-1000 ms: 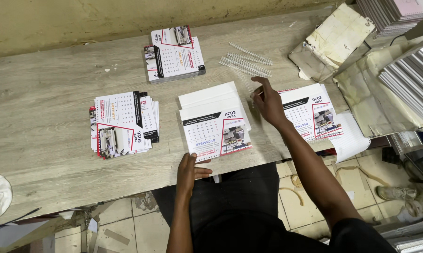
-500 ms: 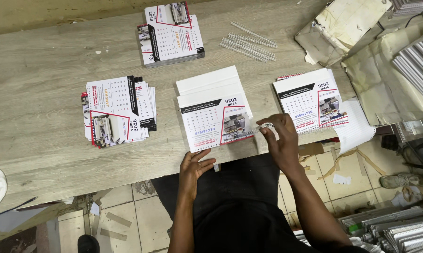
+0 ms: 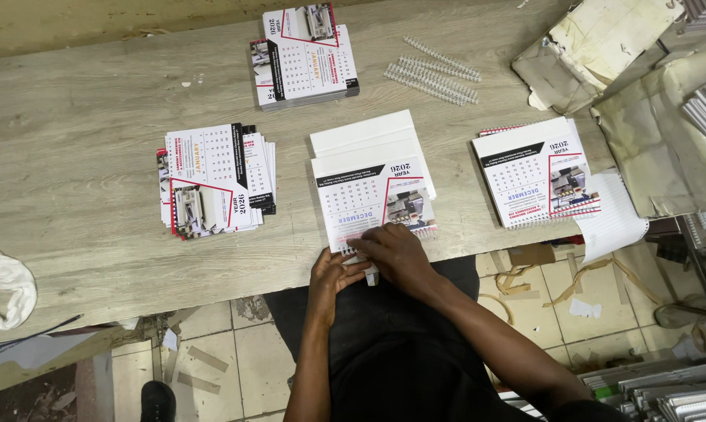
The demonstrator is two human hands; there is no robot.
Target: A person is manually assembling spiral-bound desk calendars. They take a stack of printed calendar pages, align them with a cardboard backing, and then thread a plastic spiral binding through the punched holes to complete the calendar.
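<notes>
In the head view, both hands are meeting at the near edge of the bench (image 3: 95, 258). The left hand (image 3: 333, 273) and right hand (image 3: 396, 252) are pinching a white binding coil (image 3: 361, 262) against the bottom edge of the middle calendar stack (image 3: 368, 195). Bare wood is lying open between this stack and the left calendar pile (image 3: 212, 180).

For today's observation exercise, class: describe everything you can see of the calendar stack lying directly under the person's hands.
The calendar stack lies flat at the near edge of the wooden table, between two other stacks. Its top sheet is white card with a month grid, a black band, a red-outlined photo and red trim. Plain white sheets stick out behind it. Both hands, the left hand and the right hand, press on its near edge, where a white wire coil seems to sit.
</notes>
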